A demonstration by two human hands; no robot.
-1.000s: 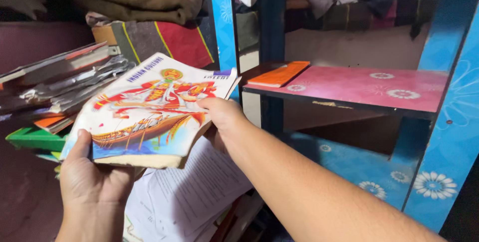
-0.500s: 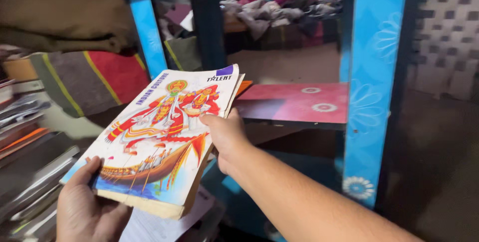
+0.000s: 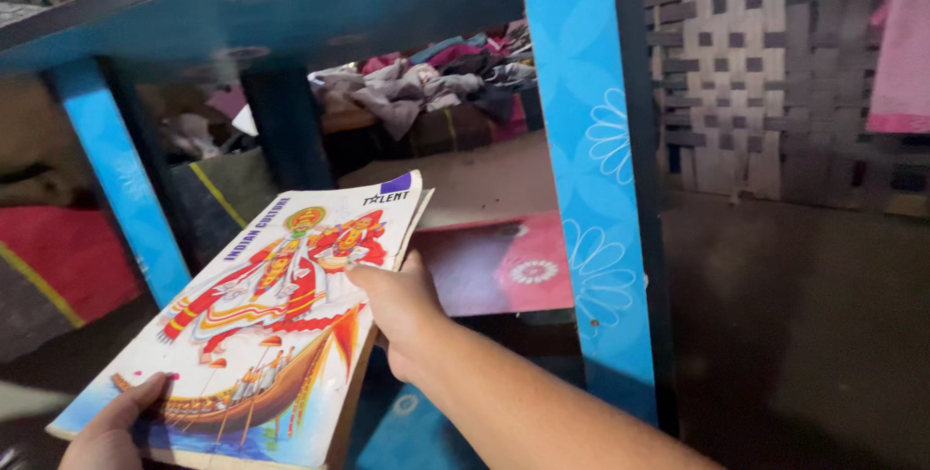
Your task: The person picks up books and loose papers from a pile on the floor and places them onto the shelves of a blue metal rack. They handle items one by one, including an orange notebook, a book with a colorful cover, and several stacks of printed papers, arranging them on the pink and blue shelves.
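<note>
Both hands grip the book (image 3: 262, 315) before the pink shelf (image 3: 504, 266), left hand (image 3: 116, 431) at its bottom corner, right hand (image 3: 397, 305) pinching its side; it may slip because the worn cover bends.

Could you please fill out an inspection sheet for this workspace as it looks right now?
Surface: pink flowered shelf board, bare where visible.
Job's things: illustrated paperback book, held flat, corner toward the shelf.
Clutter: heap of clothes behind the rack; striped folded cloth at left.
Grippers: left hand under the book's near edge; right hand gripping its right edge.
Cables: nothing seen.
Surroundings: blue flowered shelf post; woven wall; dark floor.
</note>
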